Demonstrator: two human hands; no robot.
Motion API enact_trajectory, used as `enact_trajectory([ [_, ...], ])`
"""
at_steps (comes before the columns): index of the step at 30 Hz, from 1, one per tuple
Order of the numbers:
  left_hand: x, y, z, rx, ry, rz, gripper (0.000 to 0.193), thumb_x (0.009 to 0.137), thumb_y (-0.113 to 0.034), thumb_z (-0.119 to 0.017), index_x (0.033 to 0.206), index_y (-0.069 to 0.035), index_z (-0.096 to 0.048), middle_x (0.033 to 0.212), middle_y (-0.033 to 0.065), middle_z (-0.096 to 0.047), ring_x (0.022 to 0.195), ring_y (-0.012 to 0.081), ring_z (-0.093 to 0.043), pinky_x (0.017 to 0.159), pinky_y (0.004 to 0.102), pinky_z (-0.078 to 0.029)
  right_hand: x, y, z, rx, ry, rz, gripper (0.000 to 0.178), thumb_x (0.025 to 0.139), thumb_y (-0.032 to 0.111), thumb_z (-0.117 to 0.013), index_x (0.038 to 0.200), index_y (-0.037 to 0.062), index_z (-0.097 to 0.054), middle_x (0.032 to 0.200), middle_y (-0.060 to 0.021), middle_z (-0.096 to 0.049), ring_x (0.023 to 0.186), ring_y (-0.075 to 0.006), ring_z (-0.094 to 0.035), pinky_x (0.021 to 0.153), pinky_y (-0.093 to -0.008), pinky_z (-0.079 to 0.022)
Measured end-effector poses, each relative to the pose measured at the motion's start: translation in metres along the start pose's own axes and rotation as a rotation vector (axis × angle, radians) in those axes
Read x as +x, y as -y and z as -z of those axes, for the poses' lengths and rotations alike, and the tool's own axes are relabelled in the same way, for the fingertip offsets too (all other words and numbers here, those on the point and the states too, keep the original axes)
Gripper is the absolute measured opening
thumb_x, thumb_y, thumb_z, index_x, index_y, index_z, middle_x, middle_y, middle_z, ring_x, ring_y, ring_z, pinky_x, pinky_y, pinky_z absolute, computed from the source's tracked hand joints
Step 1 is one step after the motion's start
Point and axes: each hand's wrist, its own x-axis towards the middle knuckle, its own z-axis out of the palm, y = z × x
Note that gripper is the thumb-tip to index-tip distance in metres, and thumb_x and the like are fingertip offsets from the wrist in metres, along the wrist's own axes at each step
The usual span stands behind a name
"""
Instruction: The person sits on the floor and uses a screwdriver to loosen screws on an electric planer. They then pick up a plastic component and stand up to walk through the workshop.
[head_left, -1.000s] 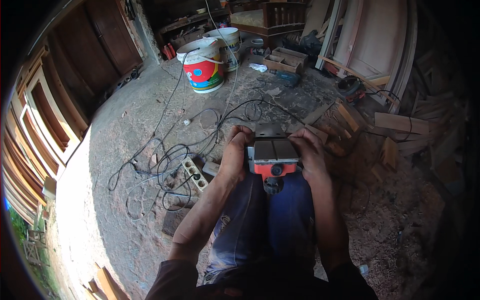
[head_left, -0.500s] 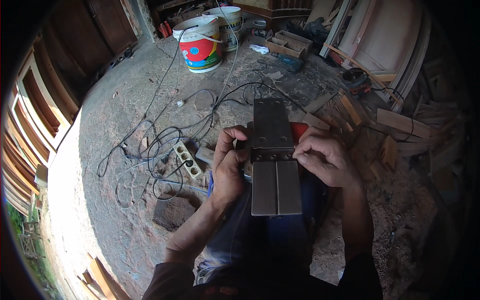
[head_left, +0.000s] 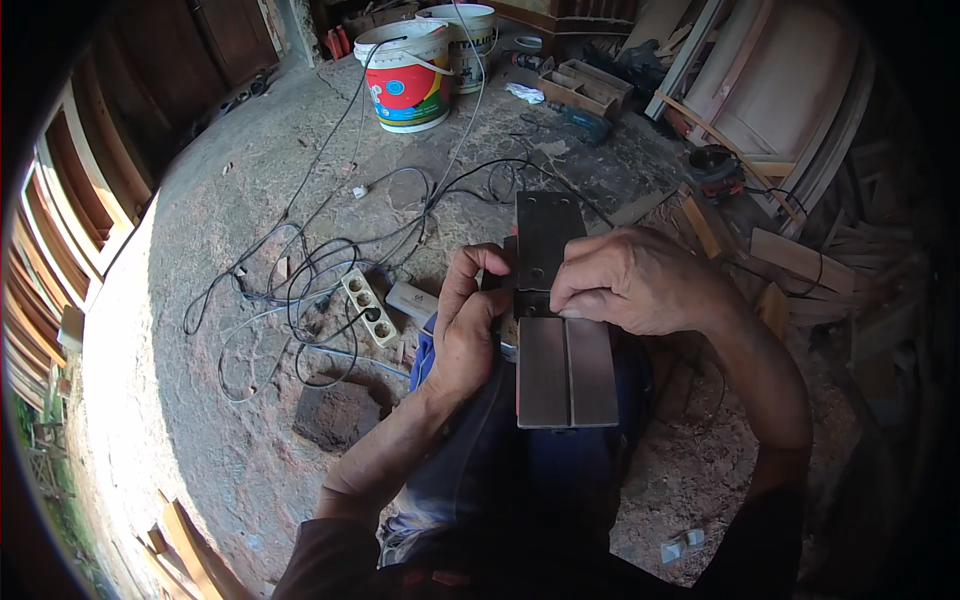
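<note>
Planer (head_left: 543, 375) sits upside down; I see the left hand (head_left: 466, 335) gripping it, the right hand (head_left: 640, 282) at its slot (head_left: 535, 303), but cannot tell whether those fingers (head_left: 582, 276) grip.

Two grips, the left hand (head_left: 465, 345) and the right hand (head_left: 635, 285), are at the centre, with one handheld power tool (head_left: 543, 375) showing two metal plates (head_left: 544, 232). Left of centre lies one power strip (head_left: 366, 305) with four sockets (head_left: 383, 329), one taking a black plug (head_left: 373, 314); above it, one white plug (head_left: 360, 191). At the top stand two buckets (head_left: 408, 82). Upper right of centre are one divided wooden box (head_left: 574, 97), one crumpled white piece (head_left: 524, 93) and one teal tool (head_left: 588, 124). Lower left of centre lies one rough block (head_left: 338, 414).
</note>
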Motion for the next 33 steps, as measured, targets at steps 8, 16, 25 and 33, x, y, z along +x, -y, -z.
enact_trajectory([
  [8, -0.003, 0.001, 0.003, 0.043, 0.018, 0.011, 0.029, 0.081, 0.002, -0.041, 0.107, -0.007, -0.048, 0.099, 0.0011, -0.051, 0.084, 0.0060, -0.043, 0.074, 0.0208, -0.037, 0.006, 0.003, -0.002, -0.071, 0.017, 0.009, 0.007, 0.084, 0.011, -0.065, 0.089, 0.0059, -0.068, 0.081, -0.0083, -0.063, 0.080, -0.0266, -0.065, 0.072, -0.0387, -0.049],
  [16, -0.001, -0.001, 0.002, 0.033, 0.040, -0.003, 0.028, 0.081, 0.002, -0.041, 0.107, -0.007, -0.047, 0.097, 0.0004, -0.050, 0.081, 0.0049, -0.042, 0.072, 0.0206, -0.037, 0.026, 0.015, -0.006, -0.111, 0.051, 0.031, 0.009, 0.086, 0.012, -0.062, 0.086, 0.0048, -0.067, 0.084, -0.0106, -0.065, 0.082, -0.0280, -0.066, 0.073, -0.0412, -0.050],
  [25, -0.003, -0.001, 0.003, 0.013, 0.043, 0.016, 0.028, 0.081, 0.003, -0.039, 0.107, -0.007, -0.047, 0.099, 0.0010, -0.051, 0.080, 0.0053, -0.042, 0.073, 0.0208, -0.036, -0.004, 0.004, 0.012, -0.040, 0.029, -0.032, 0.009, 0.085, 0.012, -0.064, 0.084, 0.0038, -0.067, 0.083, -0.0095, -0.064, 0.082, -0.0268, -0.065, 0.074, -0.0402, -0.049],
  [33, -0.004, 0.000, 0.002, 0.072, 0.067, -0.058, 0.031, 0.079, 0.003, -0.040, 0.107, -0.006, -0.047, 0.105, 0.0036, -0.050, 0.092, 0.0093, -0.045, 0.082, 0.0235, -0.038, -0.016, -0.003, -0.002, -0.119, -0.040, -0.022, 0.006, 0.084, 0.008, -0.067, 0.085, 0.0023, -0.067, 0.081, -0.0091, -0.062, 0.076, -0.0258, -0.063, 0.071, -0.0383, -0.048],
])
